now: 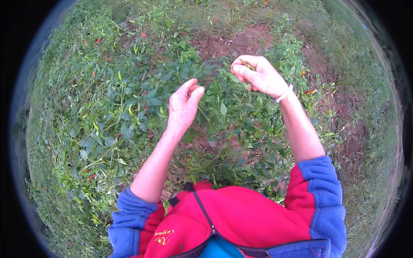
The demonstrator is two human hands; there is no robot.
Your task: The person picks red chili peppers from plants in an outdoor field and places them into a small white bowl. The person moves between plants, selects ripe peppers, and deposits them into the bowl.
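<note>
My right hand is above the chili plants at upper centre, its thumb pressed to the curled fingers. Slender green pieces, which look like chili peppers or their stalks, show in its grip. A green leaf lies against the underside of its fingers. My left hand hovers lower and to the left, loosely curled, with thumb and fingertips a little apart and nothing visible between them. Close to it on the left, a light green chili pepper stands among the leaves of a chili plant.
More chili plants spread to the left, bearing green peppers and red ones such as this red chili pepper. Reddish bare soil shows beyond my hands. An orange pepper is to the right. Grass borders the right side.
</note>
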